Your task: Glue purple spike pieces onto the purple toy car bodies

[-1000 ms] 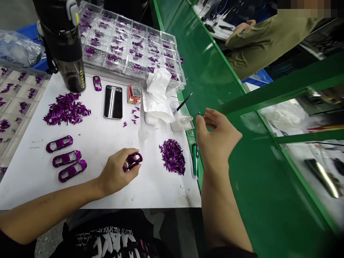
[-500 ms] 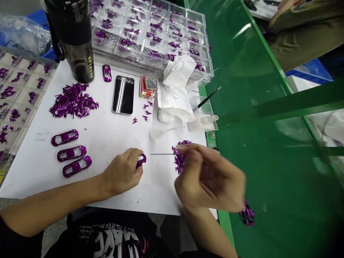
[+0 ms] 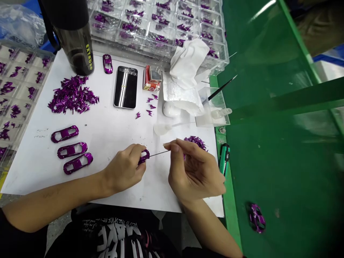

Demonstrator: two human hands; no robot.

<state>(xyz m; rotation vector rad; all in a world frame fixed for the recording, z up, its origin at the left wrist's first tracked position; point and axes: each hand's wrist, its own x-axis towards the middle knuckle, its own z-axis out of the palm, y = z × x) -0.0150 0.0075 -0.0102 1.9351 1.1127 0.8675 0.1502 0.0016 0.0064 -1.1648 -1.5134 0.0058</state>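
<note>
My left hand [image 3: 125,168] is closed around a purple toy car body [image 3: 144,156], and only one end of it shows past the fingers. Between thumb and forefinger my right hand [image 3: 197,170] pinches a thin needle [image 3: 159,153]. The needle's tip meets the exposed end of the car body, though whether it presses in I cannot tell. Partly behind my right hand lies a pile of small purple pieces [image 3: 195,142]. To the left, three purple car bodies [image 3: 72,149] lie side by side on the white sheet [image 3: 107,130].
A larger purple pile [image 3: 73,96], a phone [image 3: 125,87], a small red box [image 3: 152,79] and crumpled tissue [image 3: 188,64] lie further back. A dark bottle [image 3: 76,43] stands near compartment trays [image 3: 161,46]. At right are a green cutter [image 3: 224,157] and another car [image 3: 257,218] on green surface.
My right hand has moved left, bringing the needle's tip to the car body in my left hand. The view has shifted slightly, showing the green cutter and more of the car at right.
</note>
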